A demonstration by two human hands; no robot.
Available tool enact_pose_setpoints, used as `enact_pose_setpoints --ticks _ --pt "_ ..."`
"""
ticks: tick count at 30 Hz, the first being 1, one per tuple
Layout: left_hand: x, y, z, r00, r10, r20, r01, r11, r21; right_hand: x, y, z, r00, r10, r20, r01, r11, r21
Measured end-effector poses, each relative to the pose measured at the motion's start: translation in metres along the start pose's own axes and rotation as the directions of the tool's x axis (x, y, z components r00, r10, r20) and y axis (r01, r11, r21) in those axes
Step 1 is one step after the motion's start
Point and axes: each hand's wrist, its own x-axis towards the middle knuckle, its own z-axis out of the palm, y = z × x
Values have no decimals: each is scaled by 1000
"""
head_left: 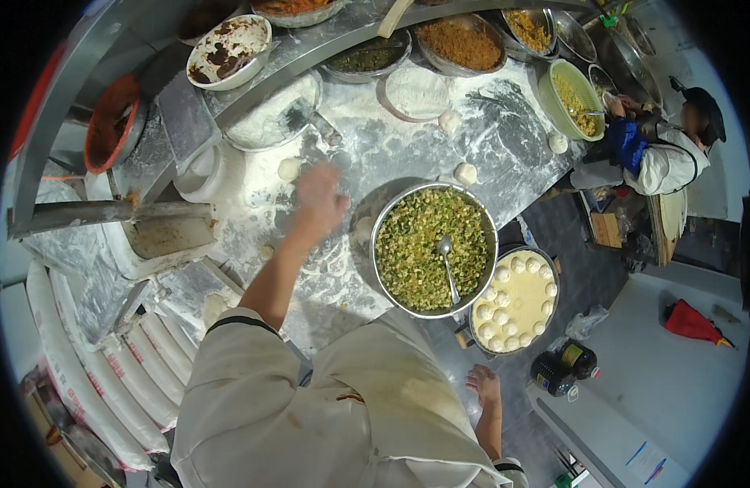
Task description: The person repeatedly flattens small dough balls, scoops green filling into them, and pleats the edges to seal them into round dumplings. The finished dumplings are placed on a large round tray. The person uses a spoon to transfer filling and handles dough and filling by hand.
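My left hand (320,198), blurred, is over the floured metal worktop (362,152), close to a small dough ball (289,169); whether it holds anything is unclear. My right hand (484,384) hangs low beside my apron, away from the worktop, its fingers partly curled and nothing visible in them. A large metal bowl of chopped green filling (411,256) stands at the worktop's edge with a metal spoon (450,271) in it. Beside it, a round pan (515,299) bears many small filled buns. More dough balls (465,174) lie beyond the bowl.
A flour tray (271,122) with a scoop (326,129) lies at the back left. Bowls of filling (462,43) line the back under a metal shelf rail. At the right a co-worker (661,146) stands by a green basket (548,104). Dark bottles (553,373) stand at lower right.
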Motion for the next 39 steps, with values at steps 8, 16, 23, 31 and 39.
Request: enact_pose_setpoints --ticks 8,16,23,31,39 --pt "-26 2 44 935 -280 217 340 533 -775 -8 16 8 993 75 93 -76 997 8" --pt "14 -87 46 944 60 326 274 -694 -665 -35 43 0 967 231 107 -228 973 -37" --pt "24 -53 93 915 400 -46 -401 915 -32 -51 63 -56 966 256 47 -260 959 111" --pt "-16 -81 84 942 336 13 -319 879 353 33 149 -68 990 -42 135 98 893 -439" --pt "-38 -80 75 787 617 -8 -274 361 891 135 132 -85 905 -425 -23 306 687 -659"
